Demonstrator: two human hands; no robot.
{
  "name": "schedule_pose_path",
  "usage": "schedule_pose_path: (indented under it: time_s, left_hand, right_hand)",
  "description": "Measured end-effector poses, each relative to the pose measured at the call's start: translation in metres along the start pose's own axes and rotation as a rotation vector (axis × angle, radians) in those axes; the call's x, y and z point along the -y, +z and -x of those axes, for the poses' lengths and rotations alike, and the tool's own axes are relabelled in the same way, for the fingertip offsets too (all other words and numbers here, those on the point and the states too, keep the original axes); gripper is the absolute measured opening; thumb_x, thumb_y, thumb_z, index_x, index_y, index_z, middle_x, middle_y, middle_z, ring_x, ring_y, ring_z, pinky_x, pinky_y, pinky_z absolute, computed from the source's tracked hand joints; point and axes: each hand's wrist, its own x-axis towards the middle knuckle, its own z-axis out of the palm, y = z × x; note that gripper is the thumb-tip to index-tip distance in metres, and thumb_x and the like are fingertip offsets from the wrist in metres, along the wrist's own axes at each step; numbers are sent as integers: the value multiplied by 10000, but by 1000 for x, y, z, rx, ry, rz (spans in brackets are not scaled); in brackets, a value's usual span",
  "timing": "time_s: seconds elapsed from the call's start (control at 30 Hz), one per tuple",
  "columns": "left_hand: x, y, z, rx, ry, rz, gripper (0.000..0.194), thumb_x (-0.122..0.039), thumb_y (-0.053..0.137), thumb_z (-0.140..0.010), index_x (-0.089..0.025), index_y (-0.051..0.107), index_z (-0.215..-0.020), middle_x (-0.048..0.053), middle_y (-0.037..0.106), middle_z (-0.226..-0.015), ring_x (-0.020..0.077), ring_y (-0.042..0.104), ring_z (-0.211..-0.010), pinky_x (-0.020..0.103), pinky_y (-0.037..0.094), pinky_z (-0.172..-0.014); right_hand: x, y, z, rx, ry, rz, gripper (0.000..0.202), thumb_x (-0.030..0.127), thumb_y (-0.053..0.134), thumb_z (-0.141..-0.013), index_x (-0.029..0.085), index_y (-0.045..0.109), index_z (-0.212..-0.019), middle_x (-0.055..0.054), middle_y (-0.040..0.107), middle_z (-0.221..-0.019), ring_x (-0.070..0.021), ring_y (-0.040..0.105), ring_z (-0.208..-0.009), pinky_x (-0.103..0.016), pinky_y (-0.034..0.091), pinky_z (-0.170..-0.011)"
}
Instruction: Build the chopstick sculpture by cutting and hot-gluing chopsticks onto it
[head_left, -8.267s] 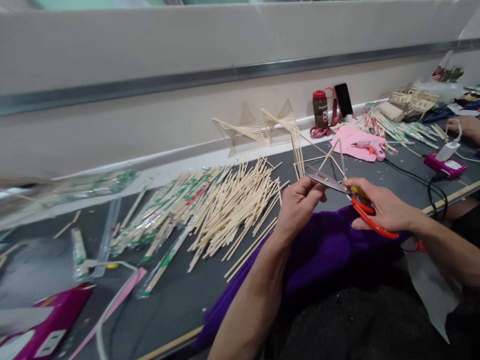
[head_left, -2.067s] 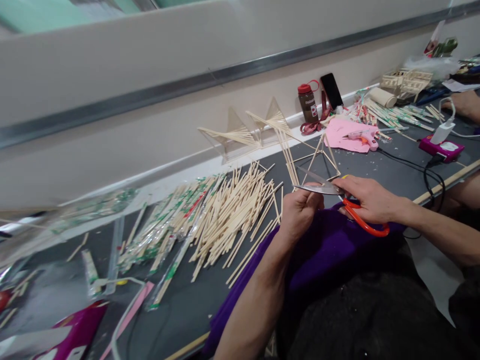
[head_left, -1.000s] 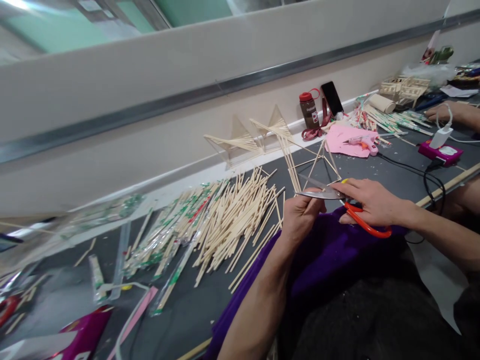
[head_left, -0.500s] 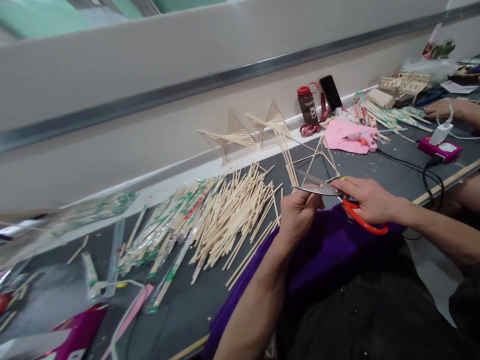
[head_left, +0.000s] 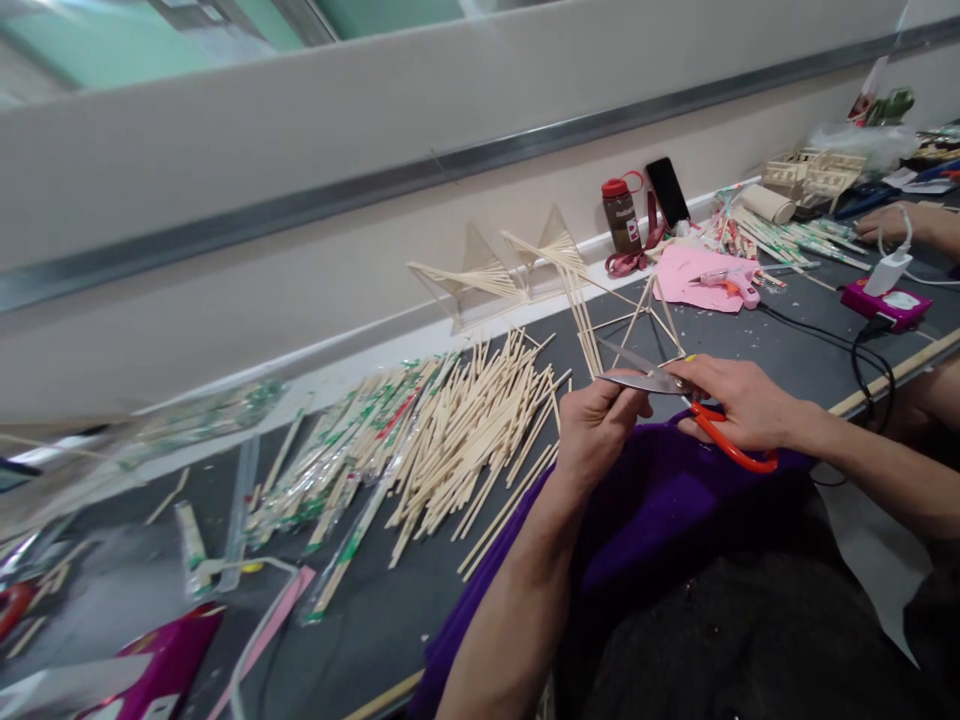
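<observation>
Orange-handled scissors (head_left: 731,440) are in my right hand (head_left: 742,400), their blades parted and pointing left. My left hand (head_left: 604,420) is closed just under the blade tips; what its fingers pinch is too small to make out. Beyond my hands stands a frame of thin wooden sticks (head_left: 637,310), joined to twisted stick structures (head_left: 476,275) along the wall. A loose heap of wooden sticks (head_left: 472,430) lies left of my left hand, beside sticks in plastic wrappers (head_left: 352,430). Purple cloth (head_left: 645,500) lies below my hands.
A pink glue gun (head_left: 731,285) rests on pink paper (head_left: 675,275). Behind are a bottle (head_left: 621,218) and a phone (head_left: 666,190). A magenta power strip (head_left: 885,305) with cables sits right, near another person's hand (head_left: 889,222). A white cable crosses the lower left.
The whole view has shifted slightly, so the table things appear a little further right and lower. My hands and the scissors keep nearly the same pose.
</observation>
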Motion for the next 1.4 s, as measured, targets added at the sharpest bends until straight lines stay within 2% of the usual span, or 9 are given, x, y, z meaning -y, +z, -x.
schedule_pose_path:
  time_s: [0.17, 0.37, 0.57, 0.67, 0.83, 0.97, 1.13, 1.27, 1.4]
  left_hand:
    - [-12, 0, 0, 81, -123, 225, 220, -402, 695, -766, -185, 684, -735, -32, 559, -504, 73, 407, -425, 211, 279, -412]
    - [-31, -1, 2, 257, -270, 417, 325, -349, 727, -690, -163, 559, -483, -41, 452, -405, 31, 296, -326, 206, 161, -347]
    - [-31, 0, 0, 327, -444, 542, 319, -412, 789, -613, -177, 572, -614, -82, 411, -370, 19, 193, -273, 195, 94, -316]
    - [-26, 0, -1, 269, -361, 388, 342, -496, 713, -708, -175, 597, -678, -53, 501, -444, 35, 262, -303, 199, 172, -331]
    - [-11, -1, -3, -141, 155, -402, 137, -322, 609, -862, -198, 655, -829, 21, 708, -767, 121, 595, -622, 239, 444, -594]
    - [2, -1, -4, -233, 426, -754, 203, -275, 487, -961, -186, 666, -926, 63, 734, -862, 155, 656, -740, 252, 439, -644]
    - [6, -6, -5, -300, 452, -914, 296, -317, 421, -1003, -177, 671, -931, 65, 729, -827, 147, 637, -682, 252, 370, -569]
    - [-3, -19, -7, -254, 408, -778, 247, -300, 493, -965, -183, 690, -871, 34, 707, -755, 127, 610, -643, 233, 391, -595]
    - [-12, -35, -13, -262, 247, -617, 200, -298, 562, -895, -195, 714, -817, -14, 622, -610, 109, 527, -548, 233, 380, -565]
  right_hand:
    - [-2, -2, 2, 22, -41, -8, 407, 282, 533, -895, 167, 508, -1284, -134, 666, -1118, -256, 636, -964, -402, 518, -804]
    - [-8, -10, 0, 41, -170, -37, 437, 276, 560, -871, 186, 509, -1296, -113, 668, -1072, -245, 640, -946, -389, 521, -796]
    - [-12, -18, -1, 87, -211, 2, 439, 261, 552, -874, 159, 526, -1299, -130, 670, -1079, -245, 639, -956, -378, 512, -799]
    - [-11, -14, -2, 97, -115, -11, 442, 213, 533, -854, 156, 537, -1293, -125, 683, -1116, -239, 647, -960, -369, 502, -804]
    - [-1, -3, -9, 11, 173, -24, 390, 229, 501, -847, 166, 585, -1223, -99, 707, -1064, -207, 646, -842, -329, 463, -745]
    - [11, 0, -17, 39, 291, -28, 380, 238, 509, -822, 174, 605, -1184, -74, 702, -960, -197, 604, -781, -317, 423, -715]
    - [23, 4, -23, 61, 336, -85, 400, 256, 499, -829, 184, 598, -1210, -54, 679, -888, -182, 565, -748, -303, 401, -703]
    - [19, 8, -33, 72, 271, -150, 355, 255, 506, -819, 199, 604, -1156, -24, 654, -833, -155, 522, -698, -280, 377, -667]
    - [11, 13, -56, 109, 159, -192, 294, 238, 525, -809, 203, 608, -1089, -7, 630, -817, -133, 489, -680, -261, 356, -653]
